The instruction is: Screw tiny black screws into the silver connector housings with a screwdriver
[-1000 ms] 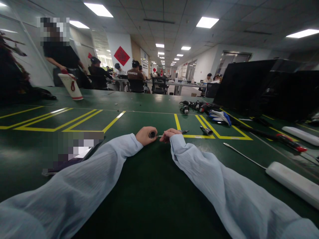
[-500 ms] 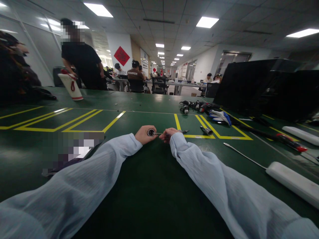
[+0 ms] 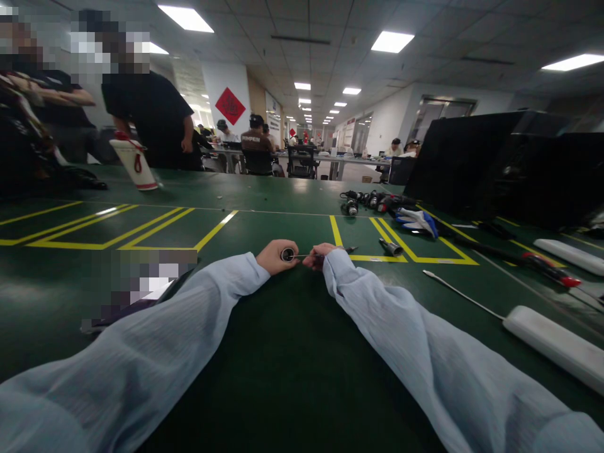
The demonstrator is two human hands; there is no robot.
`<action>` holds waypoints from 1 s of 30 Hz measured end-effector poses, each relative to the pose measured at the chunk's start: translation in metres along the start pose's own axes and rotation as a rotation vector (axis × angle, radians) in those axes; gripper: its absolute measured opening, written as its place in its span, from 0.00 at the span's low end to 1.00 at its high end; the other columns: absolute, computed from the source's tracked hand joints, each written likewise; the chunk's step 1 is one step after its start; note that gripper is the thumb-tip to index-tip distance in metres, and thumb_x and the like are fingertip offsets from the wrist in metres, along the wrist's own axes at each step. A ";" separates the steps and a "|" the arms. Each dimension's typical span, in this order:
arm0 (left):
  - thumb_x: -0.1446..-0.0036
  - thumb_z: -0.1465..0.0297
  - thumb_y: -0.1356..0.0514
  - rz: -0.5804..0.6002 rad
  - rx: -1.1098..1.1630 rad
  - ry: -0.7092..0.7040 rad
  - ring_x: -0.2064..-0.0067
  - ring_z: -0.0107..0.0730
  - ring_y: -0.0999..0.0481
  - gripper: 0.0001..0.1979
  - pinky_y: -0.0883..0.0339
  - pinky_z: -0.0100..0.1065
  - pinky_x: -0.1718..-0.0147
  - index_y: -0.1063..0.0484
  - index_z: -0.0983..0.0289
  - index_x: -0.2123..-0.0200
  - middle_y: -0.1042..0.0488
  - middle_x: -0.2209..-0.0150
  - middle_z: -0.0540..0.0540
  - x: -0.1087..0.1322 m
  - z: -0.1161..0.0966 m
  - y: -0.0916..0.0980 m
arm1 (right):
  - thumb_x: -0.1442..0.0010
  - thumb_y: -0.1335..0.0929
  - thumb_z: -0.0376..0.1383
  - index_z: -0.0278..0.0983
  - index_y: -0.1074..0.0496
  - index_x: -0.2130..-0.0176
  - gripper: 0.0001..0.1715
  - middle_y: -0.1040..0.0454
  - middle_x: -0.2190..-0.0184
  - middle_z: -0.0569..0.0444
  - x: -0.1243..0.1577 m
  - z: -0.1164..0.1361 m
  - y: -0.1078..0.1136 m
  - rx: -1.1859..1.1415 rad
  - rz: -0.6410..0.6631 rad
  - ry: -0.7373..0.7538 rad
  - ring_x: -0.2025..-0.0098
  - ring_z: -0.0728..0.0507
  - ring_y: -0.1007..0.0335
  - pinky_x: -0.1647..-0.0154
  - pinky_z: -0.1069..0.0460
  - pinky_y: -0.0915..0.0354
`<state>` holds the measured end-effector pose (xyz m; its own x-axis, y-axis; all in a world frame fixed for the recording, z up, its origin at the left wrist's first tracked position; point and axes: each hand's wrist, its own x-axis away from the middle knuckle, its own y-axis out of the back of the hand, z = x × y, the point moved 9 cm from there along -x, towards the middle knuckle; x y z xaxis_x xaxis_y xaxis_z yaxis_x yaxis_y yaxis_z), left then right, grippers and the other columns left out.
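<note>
My left hand point(image 3: 276, 256) is closed around a short round metal cylinder point(image 3: 287, 255), whose dark open end faces me. My right hand point(image 3: 318, 256) pinches a thin-shafted tool point(image 3: 301, 256); the slim shaft reaches across to the cylinder's opening. The fingers hide its grip, so its exact kind is unclear. Whether the tip touches the inside cannot be made out. To the right of that hand, a small dark pointed piece point(image 3: 352, 250) shows at the yellow tape. A loose metal cylinder point(image 3: 391, 247) lies on its side farther right.
Dark green table point(image 3: 283, 377) with yellow tape outlines. A tilted white cup point(image 3: 135, 165) stands back left. Right: cabled metal parts point(image 3: 352, 206), a blue-white glove point(image 3: 418, 223), a red-black tool point(image 3: 552, 269), a white power strip point(image 3: 557, 346). A person point(image 3: 148, 119) stands across the table.
Both hands have shifted very slightly, still holding the cylinder and the thin tool. Across the table, the standing person has leaned left, and another person with folded arms shows behind.
</note>
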<state>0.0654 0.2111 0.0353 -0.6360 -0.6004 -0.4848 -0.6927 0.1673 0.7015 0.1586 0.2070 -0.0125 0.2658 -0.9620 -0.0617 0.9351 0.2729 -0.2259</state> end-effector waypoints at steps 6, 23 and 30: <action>0.58 0.68 0.43 -0.045 0.073 0.041 0.77 0.21 0.38 0.08 0.43 0.24 0.79 0.37 0.68 0.79 0.37 0.80 0.47 0.000 0.006 0.004 | 0.44 0.37 0.32 0.36 0.38 0.75 0.08 0.25 0.81 0.55 0.003 -0.002 -0.001 -0.133 -0.020 -0.009 0.79 0.50 0.30 0.77 0.55 0.36; 0.61 0.67 0.41 -0.055 0.098 0.096 0.78 0.22 0.39 0.10 0.43 0.24 0.79 0.36 0.68 0.79 0.37 0.81 0.48 0.001 0.008 0.005 | 0.49 0.34 0.32 0.34 0.37 0.76 0.07 0.25 0.83 0.55 0.011 0.006 -0.004 -0.162 -0.049 0.046 0.79 0.50 0.30 0.79 0.57 0.37; 0.60 0.68 0.41 -0.056 0.113 0.086 0.78 0.21 0.38 0.09 0.43 0.24 0.80 0.36 0.67 0.78 0.36 0.80 0.48 0.001 0.006 0.006 | 0.46 0.36 0.33 0.35 0.37 0.75 0.07 0.25 0.81 0.54 0.008 0.004 -0.005 -0.129 -0.025 0.032 0.77 0.50 0.30 0.77 0.56 0.36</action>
<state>0.0588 0.2159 0.0358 -0.5676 -0.6748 -0.4716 -0.7631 0.2162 0.6091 0.1569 0.1983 -0.0075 0.2336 -0.9686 -0.0852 0.9027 0.2486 -0.3512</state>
